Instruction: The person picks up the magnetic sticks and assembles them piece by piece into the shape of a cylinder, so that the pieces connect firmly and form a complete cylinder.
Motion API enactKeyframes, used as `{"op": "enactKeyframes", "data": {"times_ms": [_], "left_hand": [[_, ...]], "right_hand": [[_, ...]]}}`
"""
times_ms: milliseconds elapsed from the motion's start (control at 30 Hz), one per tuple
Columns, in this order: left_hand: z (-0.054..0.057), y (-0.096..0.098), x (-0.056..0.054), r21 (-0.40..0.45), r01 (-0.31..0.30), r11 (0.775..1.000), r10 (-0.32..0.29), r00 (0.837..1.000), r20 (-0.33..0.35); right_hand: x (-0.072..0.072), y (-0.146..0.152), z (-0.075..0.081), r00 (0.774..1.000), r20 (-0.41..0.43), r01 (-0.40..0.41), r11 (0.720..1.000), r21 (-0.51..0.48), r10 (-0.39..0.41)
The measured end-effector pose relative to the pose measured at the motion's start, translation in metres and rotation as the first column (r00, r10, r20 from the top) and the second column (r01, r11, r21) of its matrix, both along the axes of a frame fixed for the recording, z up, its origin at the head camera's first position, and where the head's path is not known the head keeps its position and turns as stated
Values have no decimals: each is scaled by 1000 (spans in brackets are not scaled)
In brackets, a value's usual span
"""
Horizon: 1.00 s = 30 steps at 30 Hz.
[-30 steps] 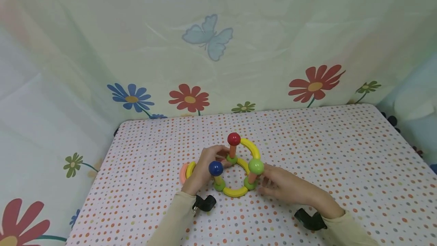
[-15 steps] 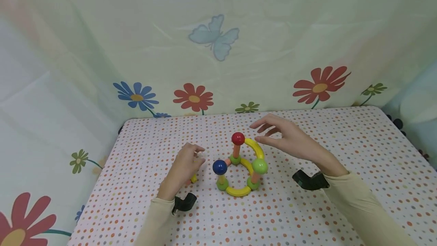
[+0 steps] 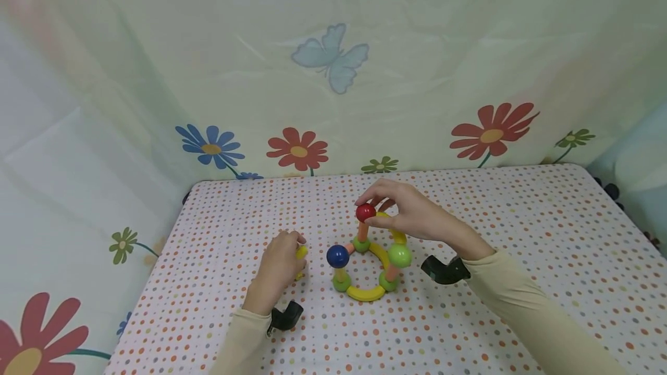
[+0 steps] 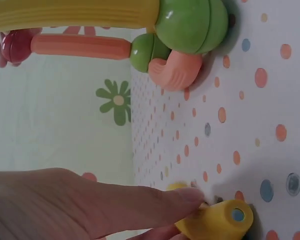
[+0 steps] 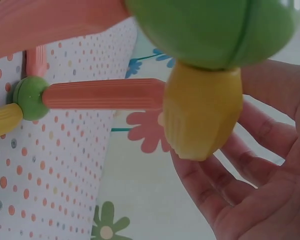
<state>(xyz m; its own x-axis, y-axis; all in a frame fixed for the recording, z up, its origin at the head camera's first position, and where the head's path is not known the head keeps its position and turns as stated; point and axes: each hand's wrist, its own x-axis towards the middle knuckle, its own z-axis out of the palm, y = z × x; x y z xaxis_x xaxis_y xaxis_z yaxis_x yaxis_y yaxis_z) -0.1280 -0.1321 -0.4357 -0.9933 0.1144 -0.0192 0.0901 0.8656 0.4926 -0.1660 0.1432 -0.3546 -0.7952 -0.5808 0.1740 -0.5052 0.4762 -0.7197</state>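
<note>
A structure of magnetic balls and rods stands mid-table: a ring of yellow curved rods [image 3: 366, 293] and a salmon one [image 4: 175, 72], joined by green balls [image 4: 190, 25]. Three posts rise from it, topped by a red ball [image 3: 366, 213], a blue ball [image 3: 337, 256] and a light green ball [image 3: 399, 256]. A yellow curved rod bridges the red and light green balls. My right hand [image 3: 406, 208] pinches the red ball between thumb and fingers. To the left of the structure, my left hand [image 3: 280, 260] grips a loose yellow curved rod [image 4: 217, 219], its thumb on top.
The table wears a dotted cloth [image 3: 500, 317]. Behind it hangs a pale curtain [image 3: 417, 62] printed with flowers and a butterfly. Each wrist carries a black camera mount, such as the one [image 3: 445, 271] by the right sleeve.
My right hand has gone from the light green post, up over the back, to the red ball. My left hand has left the structure, moved left and taken hold of the loose yellow rod.
</note>
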Motion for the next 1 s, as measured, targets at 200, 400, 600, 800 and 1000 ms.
{"op": "enactKeyframes", "data": {"times_ms": [200,400,600,800,1000], "left_hand": [[-5,3,2,-8,18,1000,-18,999,33],[-7,4,-2,64,40,997,-41,999,15],[2,4,-11,248,27,968,-36,999,32],[25,7,-21,531,38,846,-68,997,38],[45,14,-26,648,108,754,-193,979,62]], "right_hand": [[-1,-1,-1,1000,21,12,1000,-7,-12],[-1,-2,-3,1000,18,20,1000,-4,-20],[-1,-3,-4,1000,17,24,1000,-7,-24],[-1,-3,-6,1000,8,28,1000,-5,-28],[-2,-2,-7,1000,1,27,1000,0,-27]]}}
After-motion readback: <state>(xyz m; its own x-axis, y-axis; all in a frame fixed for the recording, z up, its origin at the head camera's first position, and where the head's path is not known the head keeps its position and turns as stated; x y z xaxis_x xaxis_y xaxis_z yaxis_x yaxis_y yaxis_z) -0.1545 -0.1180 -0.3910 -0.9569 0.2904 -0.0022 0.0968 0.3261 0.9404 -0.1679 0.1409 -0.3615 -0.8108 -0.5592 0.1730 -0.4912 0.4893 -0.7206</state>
